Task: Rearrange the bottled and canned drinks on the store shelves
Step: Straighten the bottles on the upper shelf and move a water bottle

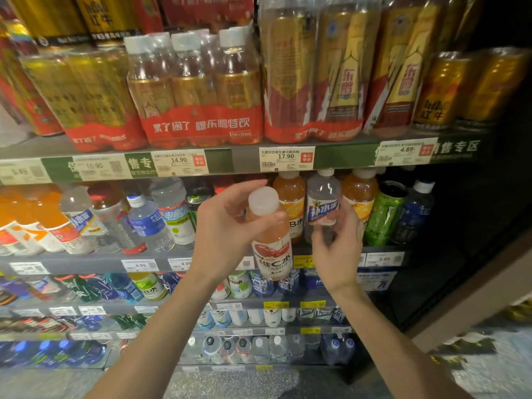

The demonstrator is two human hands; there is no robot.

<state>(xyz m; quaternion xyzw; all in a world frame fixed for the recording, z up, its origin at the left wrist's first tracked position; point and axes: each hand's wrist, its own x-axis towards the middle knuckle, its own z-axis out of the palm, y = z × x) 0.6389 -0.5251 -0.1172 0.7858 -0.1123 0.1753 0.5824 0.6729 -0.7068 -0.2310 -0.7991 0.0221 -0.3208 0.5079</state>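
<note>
**Inspector:** Head view first. State your hands.

**Me:** My left hand (pixel 227 226) is curled round the upper part of the pink cherry-label bottle (pixel 270 240), thumb just under its white cap. I hold it upright and out in front of the middle shelf's front lip (pixel 86 262), off the shelf board. My right hand (pixel 336 251) has its fingers bent around the lower part of the clear blue-label bottle (pixel 323 205), which stands on that shelf. Motion blur hides whether the grip is tight.

**Inspector:** Edges and room?

**Me:** The clear bottle stands at the front edge, touching an orange bottle on each side. Just right of them stands the green can (pixel 385 214), then a dark blue bottle (pixel 416 211), the last thing before the dark end of the shelving. Headroom is small: caps reach nearly to the price rail (pixel 244 159) above. I cannot tell whether a gap lies behind my left hand.

**Inspector:** Counts?

**Me:** Two orange bottles flanking, one clear bottle, one green can, one dark blue bottle. On the shelf above, the six-pack of small bottles (pixel 198 90) shows three white caps in front, and two gold cans (pixel 472 90) stand at the far right.
</note>
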